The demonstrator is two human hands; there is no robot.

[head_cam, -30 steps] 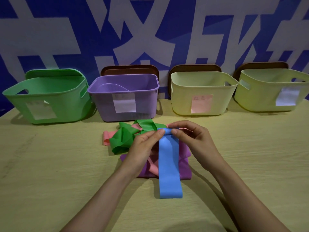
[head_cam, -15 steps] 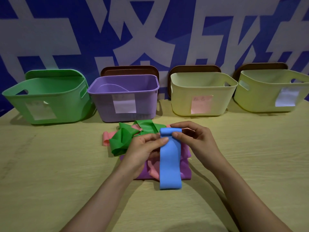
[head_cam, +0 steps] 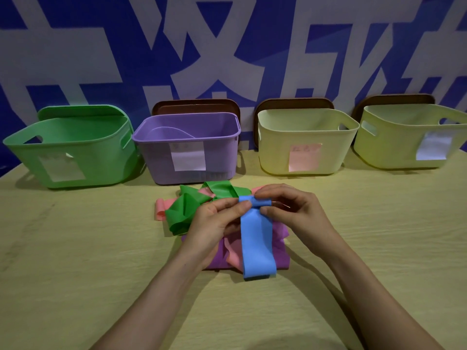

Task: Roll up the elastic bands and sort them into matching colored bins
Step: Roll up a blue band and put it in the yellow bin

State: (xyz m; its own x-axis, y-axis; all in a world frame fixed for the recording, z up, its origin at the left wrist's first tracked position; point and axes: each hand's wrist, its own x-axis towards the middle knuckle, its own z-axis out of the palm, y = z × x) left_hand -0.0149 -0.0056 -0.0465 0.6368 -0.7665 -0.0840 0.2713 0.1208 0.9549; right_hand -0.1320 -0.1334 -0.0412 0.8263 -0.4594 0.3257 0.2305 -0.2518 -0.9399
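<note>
currently in hand: rolling the blue band (head_cam: 256, 238); its far end is curled into a small roll, and the rest lies flat toward the person across the other bands.
left hand (head_cam: 214, 221): thumb and fingers pinch the left side of the roll.
right hand (head_cam: 295, 208): fingertips pinch the right side of the roll.
other bands: green band (head_cam: 187, 213), pink band (head_cam: 161, 210) and purple band (head_cam: 280, 248) lie loose under and beside the blue one, not yet rolled.
next move: probably turning the roll toward the body, tight and even, so the long flat part winds up without slipping sideways.
bins: green bin (head_cam: 75, 157), purple bin (head_cam: 156, 157), cream bin (head_cam: 278, 147) and yellow-green bin (head_cam: 394, 147) stand in a row behind the bands; none is blue, and their paper labels (head_cam: 188, 157) are too blurred to read.
table (head_cam: 75, 274): pale wood grain.
room: blue wall (head_cam: 227, 46) with big white shapes; brown lids (head_cam: 197, 106) lean behind three bins.
</note>
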